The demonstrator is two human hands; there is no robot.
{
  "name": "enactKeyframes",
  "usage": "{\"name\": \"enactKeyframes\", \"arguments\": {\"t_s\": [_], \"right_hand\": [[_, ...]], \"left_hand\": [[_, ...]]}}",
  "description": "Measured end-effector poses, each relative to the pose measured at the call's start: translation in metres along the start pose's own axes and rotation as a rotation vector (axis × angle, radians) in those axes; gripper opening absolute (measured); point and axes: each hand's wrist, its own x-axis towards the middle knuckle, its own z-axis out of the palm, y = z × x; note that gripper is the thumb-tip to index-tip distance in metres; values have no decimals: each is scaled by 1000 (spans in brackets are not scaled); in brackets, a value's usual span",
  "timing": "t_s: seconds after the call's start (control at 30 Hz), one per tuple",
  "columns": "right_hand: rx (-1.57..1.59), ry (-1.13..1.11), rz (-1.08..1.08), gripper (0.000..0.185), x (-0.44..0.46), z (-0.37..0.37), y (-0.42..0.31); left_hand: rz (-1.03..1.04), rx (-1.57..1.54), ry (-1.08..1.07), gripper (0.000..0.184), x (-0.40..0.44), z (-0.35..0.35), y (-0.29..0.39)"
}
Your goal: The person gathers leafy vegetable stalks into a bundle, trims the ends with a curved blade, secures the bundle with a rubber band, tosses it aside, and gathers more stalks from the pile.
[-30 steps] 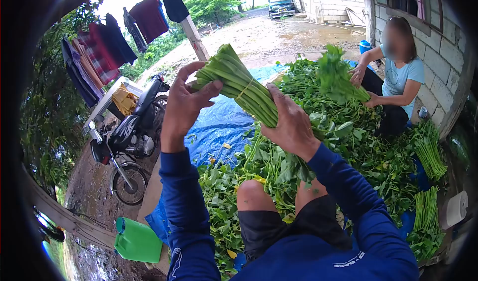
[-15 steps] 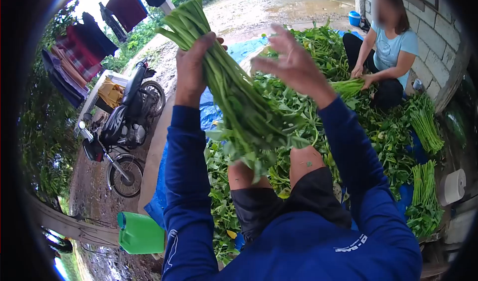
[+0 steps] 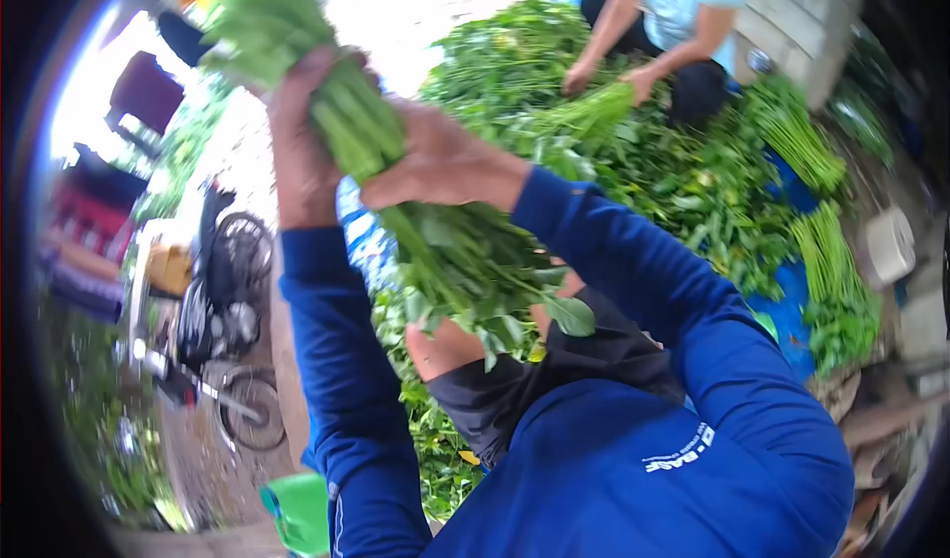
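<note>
Both of my hands are closed round a thick bundle of leafy green stems (image 3: pixel 361 147), held up in front of me at a slant. My left hand (image 3: pixel 302 133) grips it near the upper end, where pale cut stems fan out. Just below, my right hand (image 3: pixel 450 157) wraps the middle of the bundle. Leaves hang from its lower end above my knees. Motion blur softens the upper stems and fingers.
A pile of loose greens (image 3: pixel 683 187) covers the ground on a blue tarp (image 3: pixel 792 311). Across it, a person (image 3: pixel 668 24) in a light blue top handles stems. More bundles (image 3: pixel 831 271) lie at right. A motorcycle (image 3: pixel 223 311) and a green jug (image 3: pixel 302 513) are at left.
My right hand, earlier raised and apart with spread fingers, has come in and closed on the bundle. The bundle has moved up and left in view, and the view itself has shifted.
</note>
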Motion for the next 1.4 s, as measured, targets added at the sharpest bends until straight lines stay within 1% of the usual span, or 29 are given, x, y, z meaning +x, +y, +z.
{"name": "enactKeyframes", "arguments": {"t_s": [0.03,0.07,0.1,0.13,0.2,0.23,0.27,0.3,0.37,0.47,0.57,0.6,0.67,0.77,0.8,0.9,0.93,1.03,1.07,1.1,1.13,1.17,1.2,1.23,1.27,1.3,1.33,1.37,1.4], "right_hand": [[80,99,-92,55,-2,3,17],[88,178,-189,53,-5,5,18],[-47,209,-98,57,-14,0,9],[-79,204,-104,60,-18,-3,5],[-151,314,11,63,-30,-7,-7],[-280,395,6,69,-33,-5,-4],[-297,399,-14,70,-34,-6,-2],[-311,396,-30,72,-35,-9,-1],[-415,405,-5,72,-49,-16,-8],[-527,456,9,71,-61,-26,-12],[-535,445,56,71,-78,-36,-8],[-509,418,75,72,-87,-39,-17],[-429,402,58,71,-99,-42,-24],[-371,467,-110,79,-107,-42,-19],[-386,493,-125,91,-110,-44,-24],[-449,503,-248,101,-114,-56,-22],[-419,485,-178,106,-115,-61,-22],[-478,456,-162,117,-143,-71,-25],[-587,493,-333,129,-153,-72,-7],[-516,503,-270,128,-164,-68,-3],[-444,514,-206,128,-180,-61,0],[-371,524,-143,127,-194,-54,-2],[-517,587,-163,123,-204,-48,-4],[-458,598,-98,122,-215,-48,-8],[-400,608,-34,121,-225,-49,-13],[-337,613,28,121,-236,-49,-20],[-308,639,136,119,-251,-50,-35],[-433,728,82,114,-263,-54,-33],[-562,814,28,109,-279,-59,-29]], "left_hand": [[58,44,-18,42,10,-16,-10],[59,52,39,50,2,-5,-10],[1,27,-167,55,15,-20,-10],[38,115,-50,57,7,10,-4],[176,275,-18,68,16,24,0],[114,238,118,68,6,46,8],[142,348,269,67,-5,69,6],[168,369,215,61,-8,70,1],[153,340,190,62,-15,74,-11],[-124,250,104,64,-16,56,-39],[-104,242,-19,62,-27,75,-53],[-21,287,-118,61,-32,83,-54],[-58,256,-118,60,-33,94,-52],[-95,149,-70,53,-39,112,-47],[-101,107,-84,51,-38,112,-48],[-115,49,-105,47,-32,116,-53],[-115,40,-107,46,-27,122,-55],[-133,-22,-144,46,-25,147,-53],[-158,-58,-182,47,-22,147,-52],[-189,-97,-220,47,-20,146,-52],[-219,-144,-267,53,-17,140,-50],[-209,-236,-389,56,-19,147,-56],[-199,-328,-511,58,-21,157,-65],[-187,-421,-634,61,-22,167,-73],[-183,-430,-672,64,-20,174,-81],[-279,-406,-685,74,-8,163,-101],[-244,-204,-627,81,-20,185,-98],[-210,-4,-566,88,-36,211,-95],[-135,-3,-674,99,-43,220,-104]]}}
